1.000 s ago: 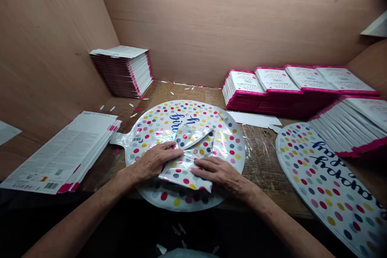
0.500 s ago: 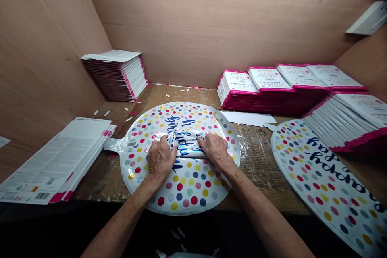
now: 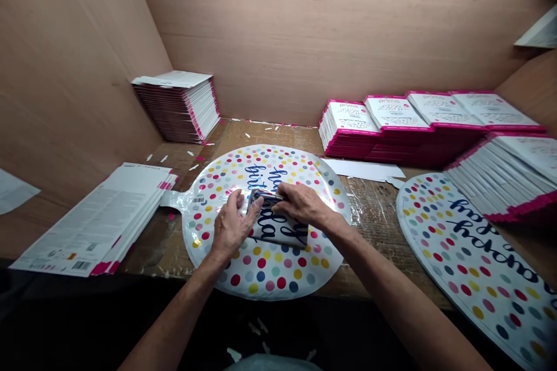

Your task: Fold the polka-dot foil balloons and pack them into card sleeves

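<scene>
keep the folded foil (image 3: 276, 229) square
right hand (image 3: 303, 203) pinches its far edge; left hand (image 3: 231, 225), spread open, thumbs its side.

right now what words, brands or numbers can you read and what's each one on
"prima": pink-edged packets, back right
"happy": dotted balloon stack, right; its other line is partly covered
"ha", "birt": flat dotted balloon, centre; the rest is covered
Folded foil: dark blue letters, partly hidden
Too small: print on the white cards, left
</scene>
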The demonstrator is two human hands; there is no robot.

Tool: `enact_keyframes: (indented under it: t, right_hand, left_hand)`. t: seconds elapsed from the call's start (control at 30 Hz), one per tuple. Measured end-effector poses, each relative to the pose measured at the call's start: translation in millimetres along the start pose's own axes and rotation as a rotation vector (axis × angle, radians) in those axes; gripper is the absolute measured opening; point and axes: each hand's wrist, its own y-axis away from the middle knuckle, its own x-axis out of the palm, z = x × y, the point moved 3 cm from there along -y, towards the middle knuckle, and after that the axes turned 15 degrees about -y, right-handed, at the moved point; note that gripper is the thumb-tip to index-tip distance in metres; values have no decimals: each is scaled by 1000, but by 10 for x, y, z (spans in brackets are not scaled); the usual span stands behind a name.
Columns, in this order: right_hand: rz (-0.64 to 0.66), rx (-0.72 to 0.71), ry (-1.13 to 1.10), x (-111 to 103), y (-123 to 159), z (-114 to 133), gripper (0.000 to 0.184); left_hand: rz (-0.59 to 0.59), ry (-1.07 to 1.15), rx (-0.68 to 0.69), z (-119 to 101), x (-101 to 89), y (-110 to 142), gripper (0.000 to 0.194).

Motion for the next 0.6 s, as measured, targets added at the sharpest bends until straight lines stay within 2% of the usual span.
enact_keyframes:
  t: [0.07,0.13,0.23,0.3,0.4,0.47,0.5,0.57,0.6]
  right_hand:
    - [-32,-37,-93,96,163,43,34]
    - [-72,-63,-195,197,255,111,42]
    - [-58,-100,-364,329,326,181,27]
    - [-38,-97,-432,376,392,134,33]
    - [-102,-24,-512,371,529,-126,38]
    - [-112,34,-563,372,615,-340,41]
    - [-110,59,-580,378,654,-431,43]
    - [-109,88,-614,403,719,-557,44]
    - [-108,90,-634,420,745,-591,44]
  left_hand:
    - [128,281,-4,-60,43,47,59]
    - [146,448,23,-129,64,112,53]
    - [94,463,63,-133,-17,209,49]
    - [61,368,67,-19,-192,235,47]
    - [-143,-16,17,331,-686,199,41]
    - [-303,-453,-58,598,-1059,158,38]
    - [-333,-683,-106,723,-1210,134,39]
    - [-245,-1029,-180,938,-1397,71,40]
    - [-173,-1124,-199,1020,-1442,37,41]
